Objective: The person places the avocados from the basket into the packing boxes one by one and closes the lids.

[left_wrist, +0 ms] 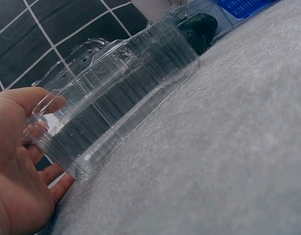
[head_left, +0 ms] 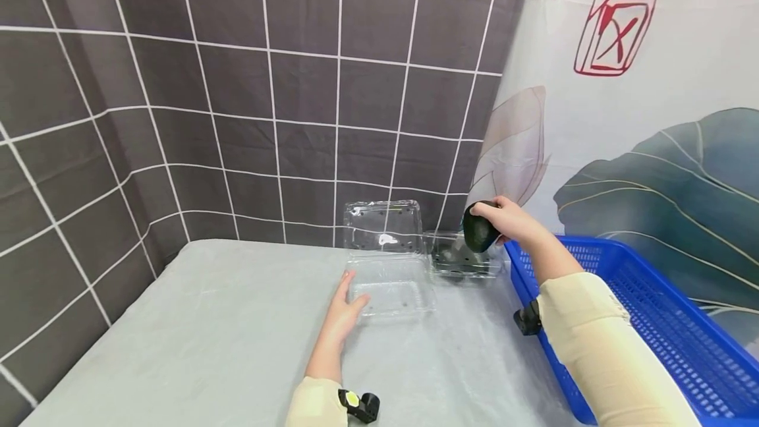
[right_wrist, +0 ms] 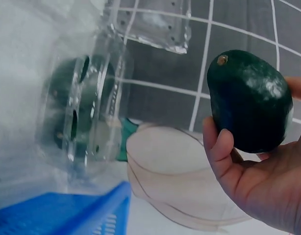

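Observation:
My right hand (head_left: 511, 221) grips a dark green avocado (right_wrist: 251, 100) with curled fingers, above the table's back right. Below it, a lidded clear plastic clamshell (head_left: 465, 269) shows dark green avocados (right_wrist: 79, 105) through its walls. At the left end of another clear clamshell (head_left: 394, 298) is my left hand (head_left: 340, 315), its thumb across the rim and its fingers along the outer wall, loosely extended. This clamshell's lid (head_left: 382, 226) stands raised at the back. In the left wrist view its tray (left_wrist: 126, 93) holds nothing.
A blue perforated basket (head_left: 664, 321) stands on the right, under my right forearm. White cloth covers the table (head_left: 237, 335). Dark grey tiled-pattern curtain (head_left: 296, 84) backs the table, with a white printed curtain (head_left: 551, 117) on the right.

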### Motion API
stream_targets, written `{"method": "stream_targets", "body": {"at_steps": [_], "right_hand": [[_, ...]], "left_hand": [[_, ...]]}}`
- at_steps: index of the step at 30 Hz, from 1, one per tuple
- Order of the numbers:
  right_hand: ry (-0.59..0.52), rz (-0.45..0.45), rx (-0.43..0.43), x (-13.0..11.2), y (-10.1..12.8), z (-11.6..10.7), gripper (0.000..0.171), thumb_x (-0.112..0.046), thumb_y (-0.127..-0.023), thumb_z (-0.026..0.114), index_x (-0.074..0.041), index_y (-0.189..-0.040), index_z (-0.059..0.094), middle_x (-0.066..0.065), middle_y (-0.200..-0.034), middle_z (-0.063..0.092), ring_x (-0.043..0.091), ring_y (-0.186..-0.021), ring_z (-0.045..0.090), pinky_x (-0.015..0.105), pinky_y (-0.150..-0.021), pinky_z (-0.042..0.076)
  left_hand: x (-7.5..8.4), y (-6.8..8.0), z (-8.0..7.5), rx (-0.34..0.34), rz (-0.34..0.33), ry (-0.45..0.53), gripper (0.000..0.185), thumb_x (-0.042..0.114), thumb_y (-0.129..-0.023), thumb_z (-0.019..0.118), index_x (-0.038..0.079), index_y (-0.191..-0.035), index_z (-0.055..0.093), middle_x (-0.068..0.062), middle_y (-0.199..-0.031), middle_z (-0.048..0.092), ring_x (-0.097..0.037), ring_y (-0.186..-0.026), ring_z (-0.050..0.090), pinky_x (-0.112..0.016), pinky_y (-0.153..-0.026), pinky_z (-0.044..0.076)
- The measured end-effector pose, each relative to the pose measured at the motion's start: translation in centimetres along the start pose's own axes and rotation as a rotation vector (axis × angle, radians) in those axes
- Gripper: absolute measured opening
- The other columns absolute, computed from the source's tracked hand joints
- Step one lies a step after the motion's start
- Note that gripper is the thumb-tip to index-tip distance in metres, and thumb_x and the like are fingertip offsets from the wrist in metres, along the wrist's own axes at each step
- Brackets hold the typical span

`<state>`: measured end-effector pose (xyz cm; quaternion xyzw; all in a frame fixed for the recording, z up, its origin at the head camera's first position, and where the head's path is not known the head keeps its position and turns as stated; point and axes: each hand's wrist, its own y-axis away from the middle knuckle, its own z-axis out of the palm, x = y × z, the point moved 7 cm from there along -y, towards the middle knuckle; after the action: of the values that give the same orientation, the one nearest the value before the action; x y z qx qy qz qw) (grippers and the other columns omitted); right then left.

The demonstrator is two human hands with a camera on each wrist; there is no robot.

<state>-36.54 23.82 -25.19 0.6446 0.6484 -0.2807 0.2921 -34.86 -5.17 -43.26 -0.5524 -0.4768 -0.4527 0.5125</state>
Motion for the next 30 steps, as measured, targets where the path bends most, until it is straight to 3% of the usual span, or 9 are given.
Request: {"method": "stream_targets", "body": {"at_steps": [11,23,30], "right_hand": [[-0.044,0.027,0.033,0.6,-1.2,2.6,0.057,-0.042,-0.085,0.056,0.003,-0.114,0.034,0.018,-0.102,0.044,0.018,-0.071,0.048,0.027,-0.048,0.045],[-0.042,0.018,0.020,0.8,-2.2,5.5,0.057,-0.039,-0.084,0.058,0.003,-0.117,0.039,0.021,-0.109,0.047,0.026,-0.086,0.052,0.032,-0.058,0.050],[-0.033,0.007,0.029,0.8,-2.6,7.2,0.055,-0.038,-0.084,0.059,0.003,-0.115,0.041,0.022,-0.108,0.048,0.026,-0.084,0.052,0.030,-0.053,0.048]], "left_hand": [[-0.3,0.0,0.3,-0.004,0.006,-0.004,0.064,0.004,-0.082,0.059,-0.006,-0.139,0.032,-0.024,-0.150,0.016,-0.040,-0.137,0.011,-0.051,-0.110,0.009],[-0.2,-0.1,0.2,-0.001,-0.009,-0.015,0.064,0.005,-0.083,0.058,-0.004,-0.140,0.031,-0.023,-0.150,0.016,-0.041,-0.136,0.011,-0.054,-0.110,0.009],[-0.2,0.0,0.2,-0.002,-0.014,0.004,0.064,0.004,-0.083,0.058,-0.004,-0.141,0.031,-0.023,-0.150,0.015,-0.041,-0.137,0.010,-0.053,-0.110,0.009]]}}
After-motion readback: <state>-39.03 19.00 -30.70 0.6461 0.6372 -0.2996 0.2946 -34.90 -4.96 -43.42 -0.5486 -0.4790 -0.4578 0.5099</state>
